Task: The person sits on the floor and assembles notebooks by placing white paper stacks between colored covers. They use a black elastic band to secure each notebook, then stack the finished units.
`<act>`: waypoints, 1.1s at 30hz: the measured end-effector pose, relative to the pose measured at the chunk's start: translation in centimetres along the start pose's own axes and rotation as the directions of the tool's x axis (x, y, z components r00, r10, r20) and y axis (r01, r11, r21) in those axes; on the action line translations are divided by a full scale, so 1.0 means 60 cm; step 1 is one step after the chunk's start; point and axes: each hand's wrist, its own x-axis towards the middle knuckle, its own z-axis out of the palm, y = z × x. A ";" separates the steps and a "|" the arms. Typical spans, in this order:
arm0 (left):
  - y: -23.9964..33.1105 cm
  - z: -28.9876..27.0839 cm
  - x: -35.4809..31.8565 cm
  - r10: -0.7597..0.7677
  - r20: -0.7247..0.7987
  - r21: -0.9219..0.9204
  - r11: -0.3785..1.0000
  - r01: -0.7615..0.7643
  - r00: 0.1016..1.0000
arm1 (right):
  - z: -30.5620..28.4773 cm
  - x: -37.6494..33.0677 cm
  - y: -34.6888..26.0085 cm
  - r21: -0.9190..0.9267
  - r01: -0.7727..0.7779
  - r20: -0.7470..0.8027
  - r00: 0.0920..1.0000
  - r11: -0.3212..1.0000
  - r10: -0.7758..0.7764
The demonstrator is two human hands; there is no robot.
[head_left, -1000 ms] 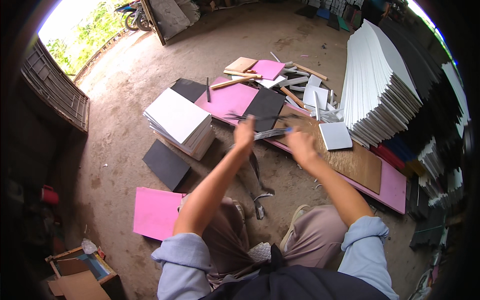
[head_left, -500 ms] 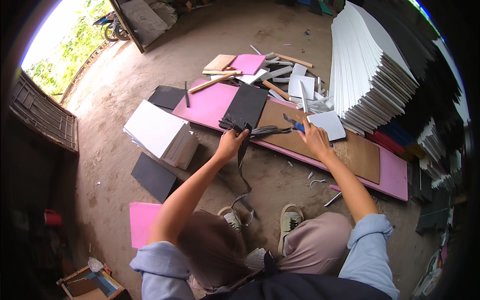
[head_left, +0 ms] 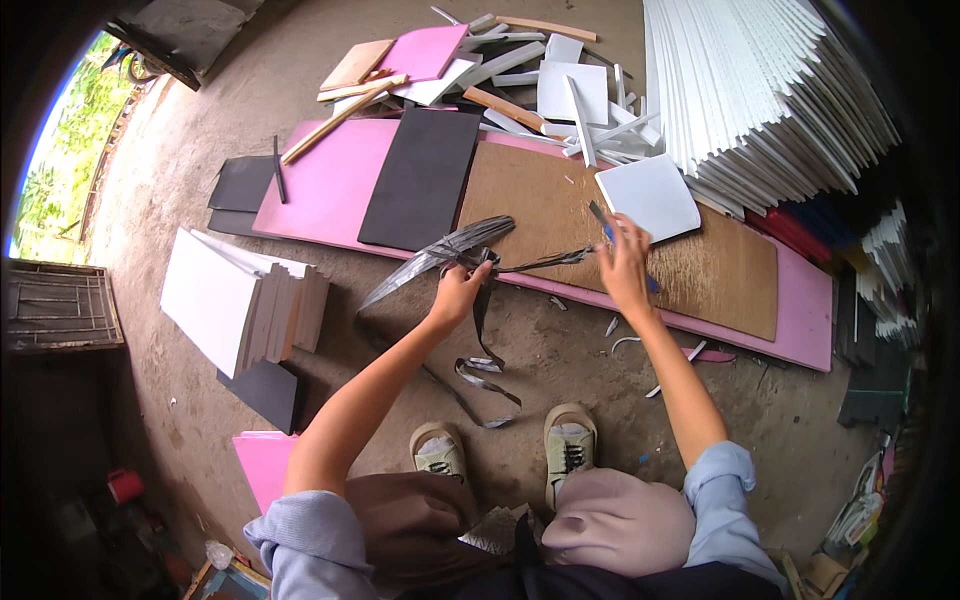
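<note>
Black strip (head_left: 415, 266), blue knife handle (head_left: 652, 285)

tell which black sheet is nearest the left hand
The black sheet on the pink board, at the left end of the brown board; the other black sheets lie farther from the left hand.

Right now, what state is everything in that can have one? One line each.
Left hand: closed on black strips
Right hand: closed around blue-handled knife
Blue-handled knife: blade out
Black strips: bunched at the left hand, ends trailing loose
Brown board: lying on the pink board, surface scuffed
White offcuts: heaped loosely
Tall white sheets: stacked, edges uneven
Doorway: open
</note>
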 end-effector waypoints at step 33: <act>0.321 -0.141 -0.310 0.631 -0.141 -0.123 0.753 -0.646 0.763 | -0.321 0.039 -0.351 0.772 -0.072 0.189 0.974 0.631 -0.121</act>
